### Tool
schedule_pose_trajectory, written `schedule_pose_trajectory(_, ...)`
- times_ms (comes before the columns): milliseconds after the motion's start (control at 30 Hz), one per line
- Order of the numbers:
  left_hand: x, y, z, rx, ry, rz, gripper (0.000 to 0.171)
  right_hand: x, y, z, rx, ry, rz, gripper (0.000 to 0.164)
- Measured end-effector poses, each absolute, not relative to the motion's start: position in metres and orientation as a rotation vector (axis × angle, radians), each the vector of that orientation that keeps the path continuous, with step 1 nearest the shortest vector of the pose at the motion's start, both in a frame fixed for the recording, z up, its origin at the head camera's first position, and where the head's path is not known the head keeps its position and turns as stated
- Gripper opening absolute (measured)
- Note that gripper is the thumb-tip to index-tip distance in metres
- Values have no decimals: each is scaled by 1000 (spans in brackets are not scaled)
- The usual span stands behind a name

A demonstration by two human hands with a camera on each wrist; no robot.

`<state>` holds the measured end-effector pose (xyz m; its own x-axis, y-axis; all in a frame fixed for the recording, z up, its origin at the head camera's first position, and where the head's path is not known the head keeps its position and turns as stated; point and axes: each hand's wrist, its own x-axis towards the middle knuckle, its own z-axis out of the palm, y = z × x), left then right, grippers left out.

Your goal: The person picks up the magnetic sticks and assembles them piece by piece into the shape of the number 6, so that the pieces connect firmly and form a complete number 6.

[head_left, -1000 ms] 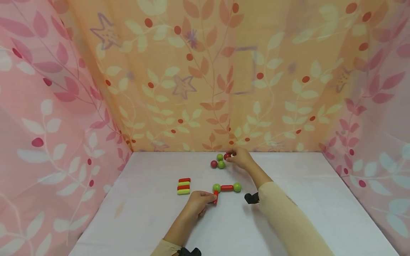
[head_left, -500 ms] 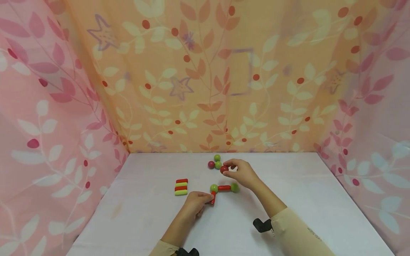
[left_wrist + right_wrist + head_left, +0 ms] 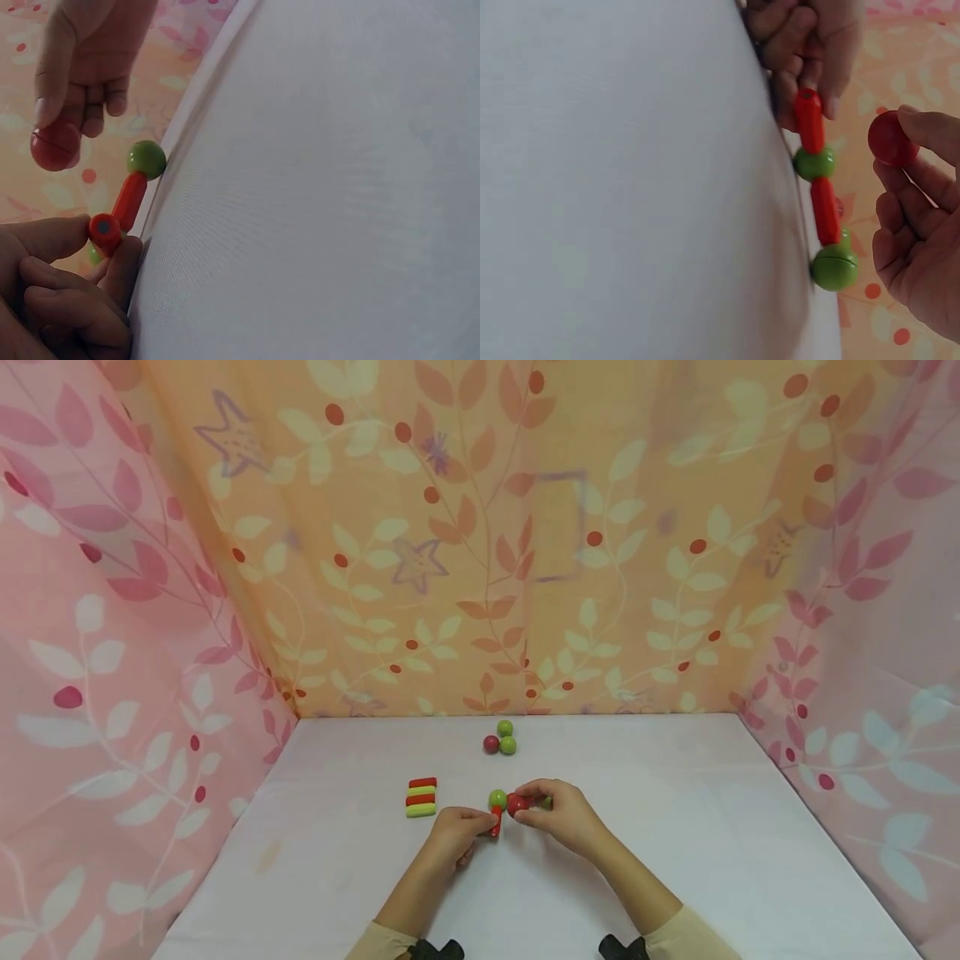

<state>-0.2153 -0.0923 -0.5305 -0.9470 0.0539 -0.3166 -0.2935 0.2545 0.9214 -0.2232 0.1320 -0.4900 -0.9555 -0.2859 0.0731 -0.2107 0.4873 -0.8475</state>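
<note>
The left hand [image 3: 457,838] is pinching a red stick [image 3: 810,124] joined to a green ball [image 3: 815,163], while the right hand [image 3: 565,816] is holding a red ball [image 3: 517,805] nearby, probably for joining on, which needs careful lining up.

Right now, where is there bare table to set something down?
Free: the white table right of the right hand, out to the pink cloth; also left of the red and green bars. Crowded: the middle, around the left hand, joined pieces and three balls.

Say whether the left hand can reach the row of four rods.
Probably, if it lets go: the left hand pinches a red rod, but nothing visible blocks the row of rods.
</note>
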Motion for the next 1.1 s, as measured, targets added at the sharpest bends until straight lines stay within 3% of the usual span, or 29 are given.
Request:
schedule_pose_trajectory(667, -214, -92, -528, -201, 2234, 1806, 24, -208, 122, -526, -588, 2512, -1467, 30)
schedule_pose_trajectory(1100, -213, -87, -530, -280, 2262, 1814, 22, -198, 109, -536, -544, 2582, -1476, 30)
